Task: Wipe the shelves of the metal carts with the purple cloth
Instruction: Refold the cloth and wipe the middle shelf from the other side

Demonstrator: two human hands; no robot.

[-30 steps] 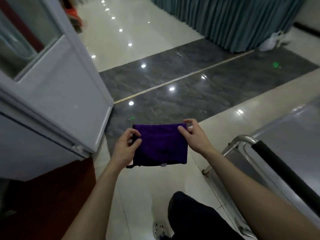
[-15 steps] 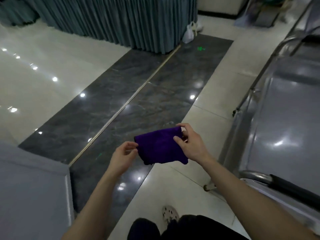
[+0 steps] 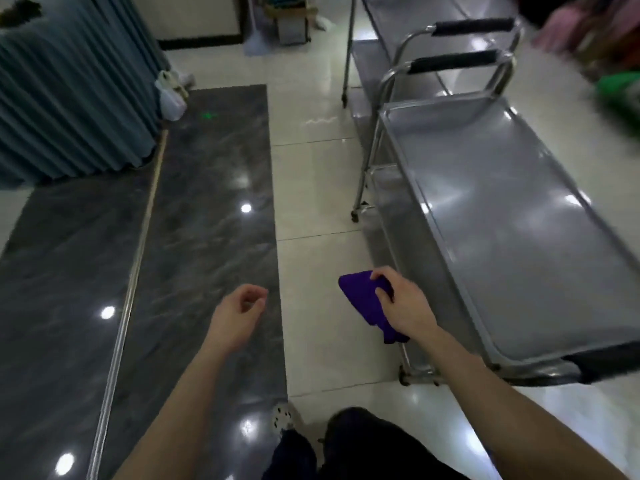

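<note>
Right grip [image 3: 404,306] clutches purple cloth [image 3: 360,299], metal cart [image 3: 502,220] at two o'clock; left grip [image 3: 236,317] loosely curled, empty.

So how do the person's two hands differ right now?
The right hand grips the purple cloth; the left hand holds nothing. The right hand's fingers curl round the cloth, while the left hand's fingers are loosely curled. The right hand is close beside the near metal cart; the left hand is farther from it, above the dark floor strip. Both are bare and reach forward.
</note>
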